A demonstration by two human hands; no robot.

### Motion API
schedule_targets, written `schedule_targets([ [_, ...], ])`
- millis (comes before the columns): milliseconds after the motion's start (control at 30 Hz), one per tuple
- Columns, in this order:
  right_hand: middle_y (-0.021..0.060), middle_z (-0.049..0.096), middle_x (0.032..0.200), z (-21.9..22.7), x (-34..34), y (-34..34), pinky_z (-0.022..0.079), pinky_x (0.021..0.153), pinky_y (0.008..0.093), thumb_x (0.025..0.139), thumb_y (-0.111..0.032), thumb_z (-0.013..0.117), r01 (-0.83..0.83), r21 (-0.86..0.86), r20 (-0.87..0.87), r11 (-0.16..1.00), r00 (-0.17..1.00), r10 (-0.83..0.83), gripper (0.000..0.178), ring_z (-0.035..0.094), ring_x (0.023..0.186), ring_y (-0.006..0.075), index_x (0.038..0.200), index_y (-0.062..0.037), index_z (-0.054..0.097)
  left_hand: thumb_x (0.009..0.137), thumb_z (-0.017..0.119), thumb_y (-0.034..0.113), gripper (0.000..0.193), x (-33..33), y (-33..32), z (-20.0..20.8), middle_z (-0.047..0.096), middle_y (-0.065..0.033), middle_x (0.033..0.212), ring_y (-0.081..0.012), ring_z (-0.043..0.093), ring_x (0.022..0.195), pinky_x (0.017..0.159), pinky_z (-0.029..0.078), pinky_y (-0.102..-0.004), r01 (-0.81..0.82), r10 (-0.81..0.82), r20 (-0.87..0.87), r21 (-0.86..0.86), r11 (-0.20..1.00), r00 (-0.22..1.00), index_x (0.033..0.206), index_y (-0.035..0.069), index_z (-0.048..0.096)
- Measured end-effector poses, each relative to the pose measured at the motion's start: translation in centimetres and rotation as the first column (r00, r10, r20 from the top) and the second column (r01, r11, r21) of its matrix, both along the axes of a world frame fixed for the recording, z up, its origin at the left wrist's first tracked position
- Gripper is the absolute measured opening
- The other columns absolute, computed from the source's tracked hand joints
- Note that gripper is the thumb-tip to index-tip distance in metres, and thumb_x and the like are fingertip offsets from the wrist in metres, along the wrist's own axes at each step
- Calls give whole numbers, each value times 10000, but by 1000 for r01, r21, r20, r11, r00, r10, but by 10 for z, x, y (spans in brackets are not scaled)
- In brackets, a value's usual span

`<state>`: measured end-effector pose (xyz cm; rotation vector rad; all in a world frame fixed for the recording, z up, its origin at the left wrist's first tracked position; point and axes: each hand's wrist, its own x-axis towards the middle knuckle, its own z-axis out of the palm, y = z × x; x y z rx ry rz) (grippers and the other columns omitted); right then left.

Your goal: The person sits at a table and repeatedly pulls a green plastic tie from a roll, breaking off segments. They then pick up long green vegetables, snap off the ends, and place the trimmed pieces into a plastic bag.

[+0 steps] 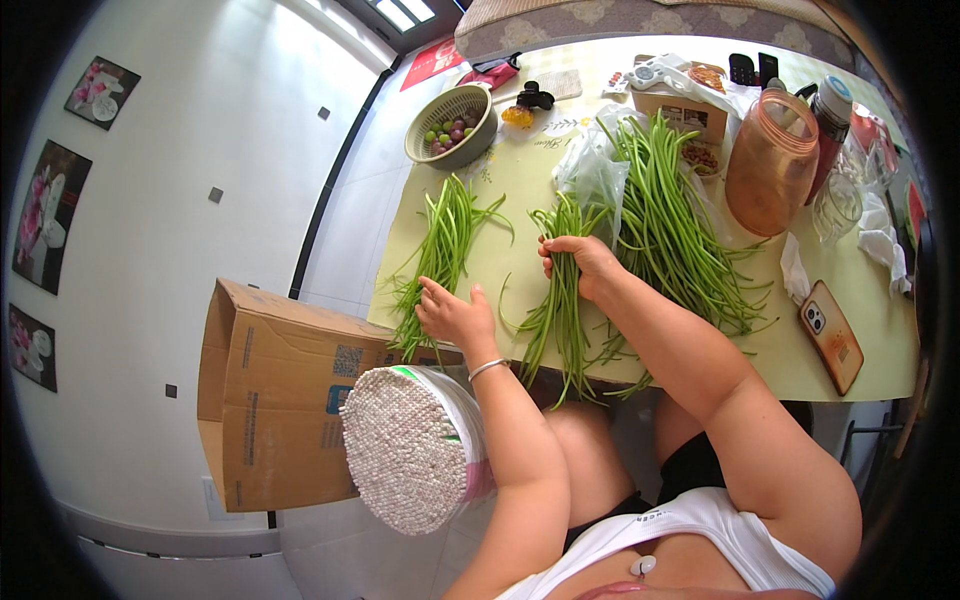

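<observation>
My right hand [588,264] is closed around a bunch of long, thin green stems [562,325], whose lower ends hang over the near edge of the table. Fingers apart and holding nothing, my left hand [455,316] is beside the lower part of a smaller pile of green stems [448,235] on the left. To the right of the held bunch lies the largest pile of green stems [670,205], partly behind my right forearm. A crumpled clear plastic bag [592,170] sits between the held bunch and that pile.
The pale yellow table [520,240] carries a basket [478,142] of grapes, an orange-tinted jar [768,165], a dark bottle [828,130] and a phone [832,340]. Below its left edge stand an open cardboard box [285,400] and a round, white, pebbly-topped bundle [405,450].
</observation>
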<state>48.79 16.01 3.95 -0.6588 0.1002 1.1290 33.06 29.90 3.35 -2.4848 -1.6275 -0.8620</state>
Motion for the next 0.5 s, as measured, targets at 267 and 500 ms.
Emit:
schedule_targets([
  [267, 93, 629, 791, 3, -2, 0, 500, 625, 305, 831, -35, 598, -2, -30, 21, 1000, 1000, 3, 127, 595, 643, 165, 942, 26, 586, 694, 722, 345, 406, 5, -19, 17, 606, -86, 1087, -326, 436, 1141, 978, 328, -517, -9, -2, -121, -83, 997, 993, 1066, 184, 695],
  [500, 95, 627, 786, 1, -1, 0, 499, 618, 304, 830, -36, 599, 5, -25, 16, 1000, 1000, -5, 123, 594, 638, 168, 934, 28, 584, 710, 722, 144, 282, 10, -24, 36, 637, -114, 1047, -325, 536, 1007, 913, 409, -423, 132, -115, 174, -88, 987, 978, 984, 88, 688],
])
